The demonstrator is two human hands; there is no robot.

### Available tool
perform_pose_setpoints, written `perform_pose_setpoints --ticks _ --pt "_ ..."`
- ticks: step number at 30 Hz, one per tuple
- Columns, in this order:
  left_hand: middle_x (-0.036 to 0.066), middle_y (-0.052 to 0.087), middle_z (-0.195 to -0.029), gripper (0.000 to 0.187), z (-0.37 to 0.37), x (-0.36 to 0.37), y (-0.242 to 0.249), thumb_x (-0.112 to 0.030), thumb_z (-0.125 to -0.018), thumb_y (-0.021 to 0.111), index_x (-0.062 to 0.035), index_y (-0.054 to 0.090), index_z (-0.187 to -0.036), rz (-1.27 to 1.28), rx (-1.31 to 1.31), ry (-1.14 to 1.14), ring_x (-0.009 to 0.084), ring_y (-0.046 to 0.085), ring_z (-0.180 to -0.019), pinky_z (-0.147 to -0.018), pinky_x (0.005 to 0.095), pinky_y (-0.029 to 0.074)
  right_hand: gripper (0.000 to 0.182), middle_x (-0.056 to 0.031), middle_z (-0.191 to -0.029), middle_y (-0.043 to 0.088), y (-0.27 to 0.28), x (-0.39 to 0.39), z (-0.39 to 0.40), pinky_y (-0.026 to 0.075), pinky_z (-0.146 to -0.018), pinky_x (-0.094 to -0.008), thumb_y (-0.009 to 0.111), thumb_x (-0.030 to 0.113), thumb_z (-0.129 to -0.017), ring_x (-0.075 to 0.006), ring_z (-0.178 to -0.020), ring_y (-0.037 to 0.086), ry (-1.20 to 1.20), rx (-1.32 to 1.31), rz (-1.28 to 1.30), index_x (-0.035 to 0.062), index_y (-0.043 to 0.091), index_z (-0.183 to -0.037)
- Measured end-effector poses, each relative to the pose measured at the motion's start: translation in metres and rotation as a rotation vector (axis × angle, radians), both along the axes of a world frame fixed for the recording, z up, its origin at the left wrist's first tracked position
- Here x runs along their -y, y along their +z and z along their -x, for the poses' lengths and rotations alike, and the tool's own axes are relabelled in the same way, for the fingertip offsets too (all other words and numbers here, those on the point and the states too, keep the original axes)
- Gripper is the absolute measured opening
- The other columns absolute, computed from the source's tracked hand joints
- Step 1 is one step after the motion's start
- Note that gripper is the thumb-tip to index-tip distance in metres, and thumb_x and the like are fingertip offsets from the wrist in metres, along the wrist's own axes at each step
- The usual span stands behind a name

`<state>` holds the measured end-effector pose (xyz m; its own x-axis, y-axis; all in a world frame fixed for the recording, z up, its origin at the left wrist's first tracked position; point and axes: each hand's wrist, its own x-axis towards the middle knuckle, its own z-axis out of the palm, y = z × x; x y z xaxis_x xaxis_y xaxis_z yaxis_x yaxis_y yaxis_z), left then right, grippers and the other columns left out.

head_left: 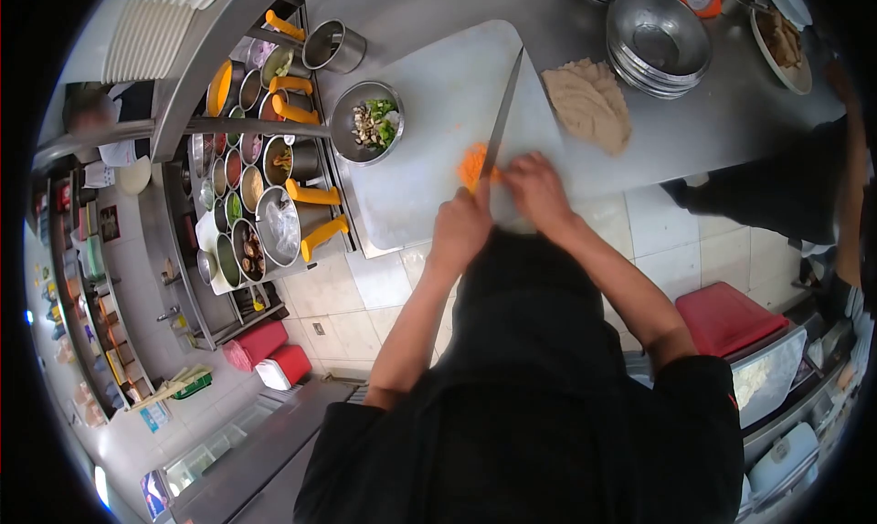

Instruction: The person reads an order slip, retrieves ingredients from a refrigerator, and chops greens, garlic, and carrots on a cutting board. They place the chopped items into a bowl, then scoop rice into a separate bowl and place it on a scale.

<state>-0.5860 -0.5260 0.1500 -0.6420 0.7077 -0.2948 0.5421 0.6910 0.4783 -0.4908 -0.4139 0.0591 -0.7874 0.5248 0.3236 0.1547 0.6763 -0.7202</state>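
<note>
My left hand (461, 224) is wrapped around the handle of a long kitchen knife (504, 113), whose blade points away from me over the white cutting board (429, 67). Finely cut orange pieces, which look like carrot (472, 163), lie in a small pile against the blade's left side. On the other side of the blade, my right hand (537, 190) rests on the board with its fingers bent and close together. Whatever is under those fingertips is hidden. A metal bowl (342, 131) of chopped green and pale pieces stands at the board's left edge.
Left of the board, several metal containers (274, 222) hold ingredients, with yellow-handled utensils (313, 193) sticking out. A beige cloth (587, 104) and stacked metal bowls (658, 35) sit to the right. Another person (776, 181) stands at the far right.
</note>
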Motion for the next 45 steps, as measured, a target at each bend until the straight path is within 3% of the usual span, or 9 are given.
perform_pose_setpoints --ticks 6,11,16,20,24,29,33,40,45 --pt "0.037 0.059 -0.074 0.048 -0.017 0.010 -0.032 -0.034 -0.100 0.045 0.0076 0.057 -0.078 -0.015 -0.070 0.059 0.0550 0.059 -0.075 -0.067 0.0583 0.048 0.013 -0.0081 -0.082 0.061 -0.009 -0.001 0.001 0.047 -0.081 -0.0365 0.065 -0.003 -0.069 -0.0282 -0.088 0.055 0.037 0.012 0.016 0.0027 0.069 -0.080" --pt "0.035 0.060 -0.071 0.048 -0.016 0.007 -0.010 -0.034 -0.100 0.046 0.0070 0.057 -0.078 0.009 -0.087 0.009 0.0544 0.059 -0.073 -0.066 0.0584 0.047 0.008 -0.0086 -0.081 0.059 0.002 -0.002 -0.001 0.047 -0.080 -0.0378 0.065 -0.002 -0.071 -0.0289 -0.086 0.054 -0.032 0.003 0.044 0.0031 0.067 -0.078" --pt "0.035 0.060 -0.073 0.050 -0.018 0.004 -0.034 -0.036 -0.101 0.044 0.0070 0.057 -0.078 -0.055 -0.039 0.111 0.0533 0.060 -0.075 -0.066 0.0572 0.048 0.007 -0.0083 -0.081 0.056 0.002 0.000 -0.002 0.046 -0.078 -0.0387 0.065 -0.003 -0.072 -0.0291 -0.085 0.053 -0.031 0.006 0.026 0.0031 0.065 -0.076" --pt "0.034 0.059 -0.068 0.047 -0.013 0.004 -0.011 -0.033 -0.100 0.047 0.0072 0.056 -0.077 -0.087 0.021 0.019 0.0542 0.059 -0.069 -0.060 0.0561 0.047 0.011 -0.0078 -0.082 0.057 -0.002 -0.002 -0.008 0.046 -0.080 -0.0381 0.064 -0.005 -0.071 -0.0287 -0.087 0.053 0.006 -0.001 -0.018 0.0029 0.065 -0.079" --pt "0.035 0.059 -0.071 0.053 -0.025 0.009 -0.049 -0.038 -0.101 0.044 0.0083 0.058 -0.080 -0.064 -0.016 0.151 0.0541 0.060 -0.075 -0.066 0.0554 0.048 0.015 -0.0078 -0.084 0.057 -0.004 -0.001 -0.013 0.046 -0.082 -0.0377 0.063 -0.006 -0.070 -0.0289 -0.089 0.053 0.021 -0.053 -0.011 0.0026 0.065 -0.083" --pt "0.036 0.059 -0.073 0.051 -0.014 -0.001 -0.005 -0.035 -0.101 0.043 0.0082 0.059 -0.081 -0.052 0.057 0.022 0.0546 0.059 -0.076 -0.065 0.0581 0.046 0.015 -0.0083 -0.084 0.057 0.003 -0.008 -0.018 0.046 -0.083 -0.0377 0.063 -0.006 -0.071 -0.0290 -0.091 0.052 0.021 -0.035 0.031 0.0022 0.066 -0.084" --pt "0.036 0.059 -0.072 0.051 -0.031 0.007 -0.049 -0.036 -0.101 0.043 0.0085 0.058 -0.080 -0.051 -0.029 0.139 0.0535 0.060 -0.076 -0.064 0.0567 0.047 0.010 -0.0108 -0.084 0.057 0.007 -0.009 -0.018 0.046 -0.078 -0.0403 0.063 -0.004 -0.073 -0.0325 -0.088 0.052 0.003 -0.009 0.078 0.0026 0.064 -0.081" --pt "0.035 0.059 -0.071 0.052 -0.026 -0.002 -0.014 -0.036 -0.101 0.044 0.0078 0.058 -0.077 -0.060 0.021 0.086 0.0533 0.059 -0.074 -0.065 0.0560 0.047 0.007 -0.0100 -0.083 0.056 0.009 -0.013 -0.019 0.046 -0.079 -0.0375 0.066 -0.003 -0.073 -0.0295 -0.087 0.051 -0.009 -0.010 0.127 0.0018 0.064 -0.077" --pt "0.035 0.059 -0.072 0.051 -0.028 -0.007 -0.026 -0.036 -0.101 0.044 0.0074 0.058 -0.078 -0.029 0.012 0.115 0.0529 0.060 -0.076 -0.066 0.0551 0.048 0.010 -0.0101 -0.083 0.055 0.002 -0.011 -0.021 0.046 -0.079 -0.0384 0.064 -0.006 -0.071 -0.0305 -0.088 0.051 0.034 0.001 0.073 0.0013 0.063 -0.078"
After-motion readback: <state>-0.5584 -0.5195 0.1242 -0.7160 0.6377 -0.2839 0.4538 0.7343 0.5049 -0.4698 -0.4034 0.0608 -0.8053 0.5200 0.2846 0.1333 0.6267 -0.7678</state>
